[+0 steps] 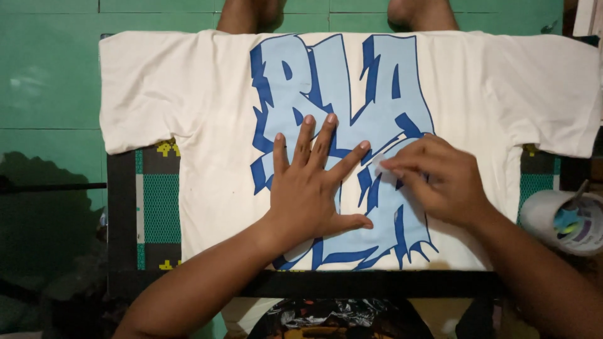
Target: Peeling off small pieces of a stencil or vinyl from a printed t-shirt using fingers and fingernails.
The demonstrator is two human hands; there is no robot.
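Note:
A white T-shirt point(188, 88) lies flat on a dark patterned board, its front bearing a large light-blue and dark-blue lettered graphic point(352, 94). My left hand point(311, 182) rests flat on the graphic with fingers spread, pressing it down. My right hand point(433, 179) sits just to the right, fingertips pinched on a thin pale edge of film point(377, 162) lying over the graphic. The two hands nearly touch at the graphic's middle.
The board point(147, 207) shows green, black and yellow patterned cloth beside the shirt. A white roll with coloured items inside point(565, 220) lies at the right. Another person's legs point(251, 16) stand at the far edge on a green tiled floor point(50, 81).

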